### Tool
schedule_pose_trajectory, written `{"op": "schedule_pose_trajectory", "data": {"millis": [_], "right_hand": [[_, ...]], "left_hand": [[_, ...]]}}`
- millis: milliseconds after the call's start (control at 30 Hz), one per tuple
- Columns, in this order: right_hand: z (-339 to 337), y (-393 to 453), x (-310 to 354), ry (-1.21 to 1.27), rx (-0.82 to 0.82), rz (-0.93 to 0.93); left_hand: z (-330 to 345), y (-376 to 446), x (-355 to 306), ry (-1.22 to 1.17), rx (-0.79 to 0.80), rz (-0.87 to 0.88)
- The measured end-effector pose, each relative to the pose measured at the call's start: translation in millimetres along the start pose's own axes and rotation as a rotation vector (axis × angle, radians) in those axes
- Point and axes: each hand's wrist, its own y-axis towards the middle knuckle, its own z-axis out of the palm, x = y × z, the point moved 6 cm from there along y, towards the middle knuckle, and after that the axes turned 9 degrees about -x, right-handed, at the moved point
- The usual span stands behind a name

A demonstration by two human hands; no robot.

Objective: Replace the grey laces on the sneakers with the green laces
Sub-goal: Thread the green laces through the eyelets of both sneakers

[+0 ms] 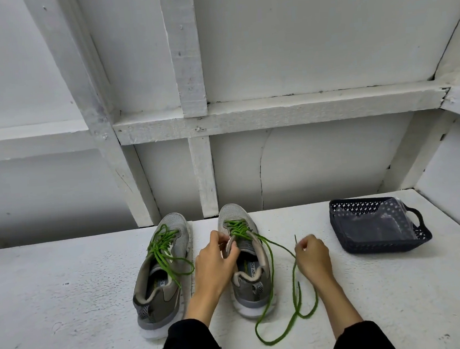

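Two grey sneakers stand side by side on the white table, toes pointing away from me. The left sneaker carries a green lace with its ends lying loose over the opening. The right sneaker has a green lace threaded through its eyelets, and long ends trail in loops across the table to its right. My left hand grips the tongue and collar of the right sneaker. My right hand pinches one end of that lace, whose tip sticks up above my fingers.
A dark mesh basket holding a clear plastic bag stands at the right of the table. A white wall with wooden battens rises right behind the sneakers. The table edge runs along the back left.
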Motion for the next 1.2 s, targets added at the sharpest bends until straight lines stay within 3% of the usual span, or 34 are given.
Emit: {"op": "schedule_pose_trajectory", "data": {"millis": [267,467,633,767,1000,1200], "right_hand": [[-76.1,4.0,119.5,0.789,-0.119,-0.232],[-86.4,-6.0,150.9,1.001,-0.020,-0.302],[-50.7,-11.4,129.4,0.823,0.040,-0.273],[-18.7,-23.5,110.1,0.622,0.078,-0.264],[25.4,-46.1,101.7,0.135,0.160,-0.492],[31.4,-51.7,108.9,-0.045,0.145,-0.617]], "left_hand": [[-4.5,4.4,3.4,-0.161,0.017,-0.108],[-7.3,6.0,3.4,-0.215,0.020,-0.181],[-10.5,10.5,-1.2,-0.209,0.033,-0.180],[-7.8,13.5,9.9,-0.322,0.070,-0.330],[-3.2,11.3,22.6,-0.647,0.217,-0.665],[1.3,9.7,26.2,-0.727,0.237,-0.757]]}}
